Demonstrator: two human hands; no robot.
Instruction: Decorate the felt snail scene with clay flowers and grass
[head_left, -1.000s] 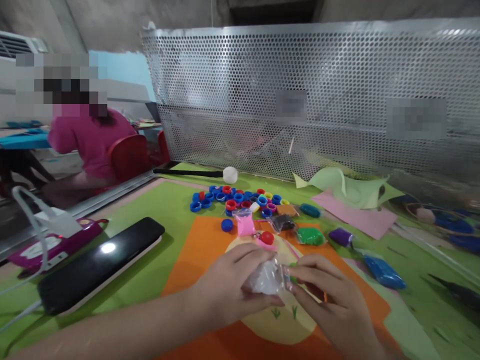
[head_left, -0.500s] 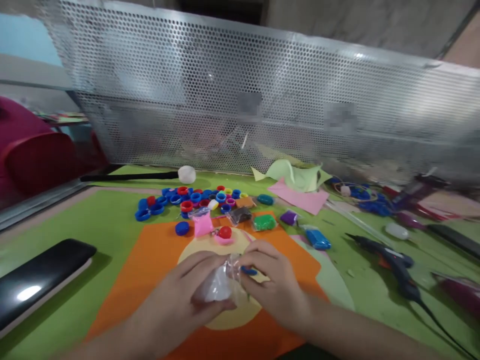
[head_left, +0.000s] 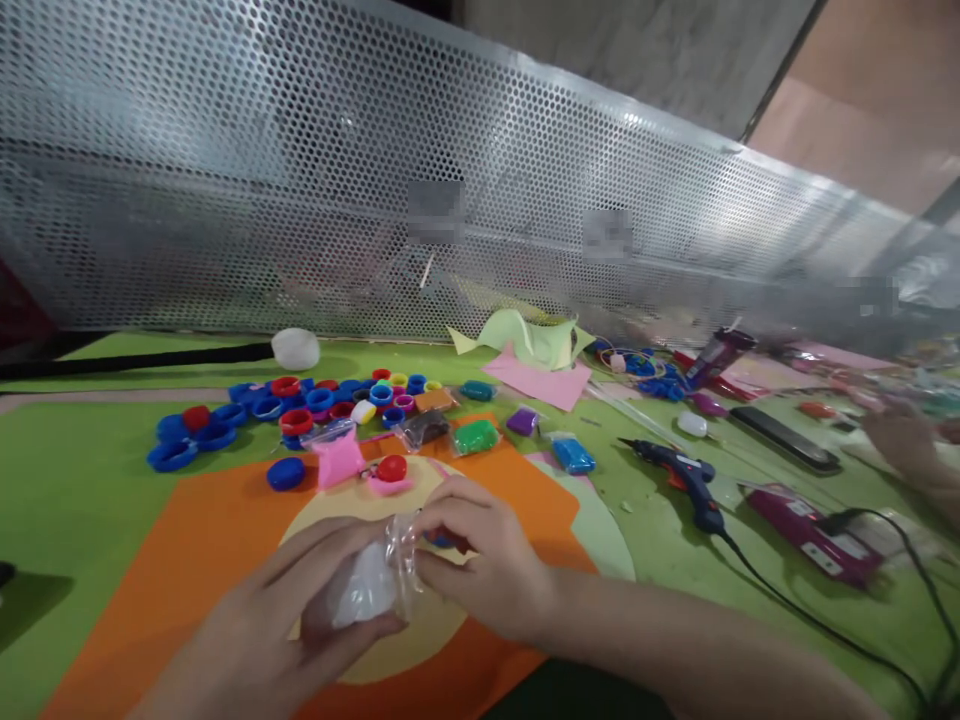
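Note:
My left hand (head_left: pixel 262 625) is closed round a small clear plastic bag of white clay (head_left: pixel 367 590), held just above the orange sheet (head_left: pixel 187 540) and its pale yellow circle (head_left: pixel 337 500). My right hand (head_left: pixel 480 565) pinches the bag's open top edge, and a bit of blue shows under its fingers. Beyond the hands lie a pink clay bag (head_left: pixel 337 460), a red cap on a pink piece (head_left: pixel 391 470) and a blue cap (head_left: pixel 286 473).
Several coloured bottle caps (head_left: pixel 300 400) and small clay bags (head_left: pixel 475 436) lie across the green table. A blue glue gun (head_left: pixel 686 480) with its cable, a phone (head_left: pixel 784 440) and a purple case (head_left: pixel 810 520) sit right. Another person's hand (head_left: pixel 911 450) shows far right. A perforated metal screen (head_left: pixel 450 200) stands behind.
The view has swung to the right, so the black device and the person at left have left the picture. Both hands stay on the white clay bag, which has drifted left in view.

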